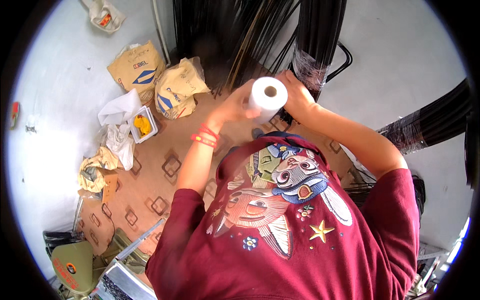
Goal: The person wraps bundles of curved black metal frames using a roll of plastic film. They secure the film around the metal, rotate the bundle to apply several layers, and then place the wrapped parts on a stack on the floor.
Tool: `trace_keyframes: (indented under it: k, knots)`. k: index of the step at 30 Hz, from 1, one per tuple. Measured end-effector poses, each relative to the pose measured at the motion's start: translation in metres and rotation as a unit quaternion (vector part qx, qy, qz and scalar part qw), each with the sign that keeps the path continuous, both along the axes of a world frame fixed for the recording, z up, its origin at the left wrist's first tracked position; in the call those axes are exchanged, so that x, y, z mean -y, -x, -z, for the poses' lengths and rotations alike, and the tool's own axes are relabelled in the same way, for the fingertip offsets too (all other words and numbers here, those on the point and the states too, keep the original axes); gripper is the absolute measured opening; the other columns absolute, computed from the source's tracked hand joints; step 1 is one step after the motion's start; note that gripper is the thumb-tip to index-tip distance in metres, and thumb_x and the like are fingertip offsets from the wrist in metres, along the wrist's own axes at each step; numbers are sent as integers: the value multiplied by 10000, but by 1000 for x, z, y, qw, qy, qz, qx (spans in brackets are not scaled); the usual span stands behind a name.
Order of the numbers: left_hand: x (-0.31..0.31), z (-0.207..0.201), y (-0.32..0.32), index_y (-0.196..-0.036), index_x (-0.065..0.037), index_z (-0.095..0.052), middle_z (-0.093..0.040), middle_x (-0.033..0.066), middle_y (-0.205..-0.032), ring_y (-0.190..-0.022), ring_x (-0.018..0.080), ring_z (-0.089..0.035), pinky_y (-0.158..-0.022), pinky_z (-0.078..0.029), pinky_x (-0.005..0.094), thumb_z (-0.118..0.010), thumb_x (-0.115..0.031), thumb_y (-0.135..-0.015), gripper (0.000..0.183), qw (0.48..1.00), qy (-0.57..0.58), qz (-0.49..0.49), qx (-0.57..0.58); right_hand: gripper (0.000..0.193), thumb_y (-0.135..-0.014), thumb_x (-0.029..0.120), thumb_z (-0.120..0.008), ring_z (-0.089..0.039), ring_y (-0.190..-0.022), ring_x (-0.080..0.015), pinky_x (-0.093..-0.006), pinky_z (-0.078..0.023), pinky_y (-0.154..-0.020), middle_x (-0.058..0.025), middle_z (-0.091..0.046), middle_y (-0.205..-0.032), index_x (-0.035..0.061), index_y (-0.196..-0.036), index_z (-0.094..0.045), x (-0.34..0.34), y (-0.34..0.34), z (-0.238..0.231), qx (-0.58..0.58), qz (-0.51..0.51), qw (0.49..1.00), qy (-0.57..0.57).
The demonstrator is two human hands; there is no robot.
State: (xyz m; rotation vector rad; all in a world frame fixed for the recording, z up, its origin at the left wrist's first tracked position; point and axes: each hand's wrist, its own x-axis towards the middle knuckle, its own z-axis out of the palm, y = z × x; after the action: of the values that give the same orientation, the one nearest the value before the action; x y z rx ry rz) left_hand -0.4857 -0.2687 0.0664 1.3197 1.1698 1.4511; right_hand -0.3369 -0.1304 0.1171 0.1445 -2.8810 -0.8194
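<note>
My left hand (pixel 236 103) is closed round a roll of clear stretch film (pixel 266 106), whose cardboard core faces up. Close against the roll's right side is my right hand (pixel 298 98). Its fingers are curled, and whatever they grip is hidden. Just beyond that hand stands a thick bundle of long black strips (pixel 322 25), with clear film wrapped (pixel 311 67) round its lower part. I cannot tell whether film runs from the roll to the bundle.
Loose black strips (pixel 215 35) lean at the back. Another film-wrapped black bundle (pixel 440 122) is at the right wall. On the left are paper sacks (pixel 137 65), a white tub (pixel 146 134) holding something yellow, and crumpled bags (pixel 119 142). An olive-green chair-like object (pixel 72 265) stands at lower left.
</note>
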Motion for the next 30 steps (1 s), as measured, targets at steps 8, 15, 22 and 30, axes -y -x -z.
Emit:
trace_keyframes:
  k: [8,15,22,30]
  knots:
    - [-45,35,48,-1279,-39,-349,-469,63,-1214,-1103,169,-469,-930,-397,334,-595,-539,-747,771,989,31,4,144,263,-708,198,-512,-449,-921,-215,-304,-304,-788,-60,-546,-866,34,-870,-639,17,-5,-9,113,122,976,-142]
    - [-35,58,42,-1272,-24,-388,-504,67,-1198,-1094,186,-489,-941,-377,325,-640,-399,-766,678,995,31,-66,-69,276,-701,163,-521,-484,-1001,-251,-344,-326,-854,-103,-567,-977,20,-912,-626,4,-5,-31,304,81,940,-129]
    - [-19,-3,-31,-1233,-41,-459,-499,102,-1206,-1134,232,-450,-980,-340,347,-732,-179,-566,734,987,-17,62,-148,310,-739,25,-554,-521,-986,-310,-380,-420,-859,-145,-539,-1054,-2,-1047,-537,-8,-123,-37,-203,182,873,403]
    - [-4,13,-142,-1248,37,-303,-397,177,-1209,-1136,309,-411,-953,-332,407,-689,-418,-722,796,966,-4,-178,-185,880,-759,188,-659,-17,-1331,-420,-459,-134,-1063,-311,24,-1409,-49,-1368,-70,40,-145,3,-169,99,724,662]
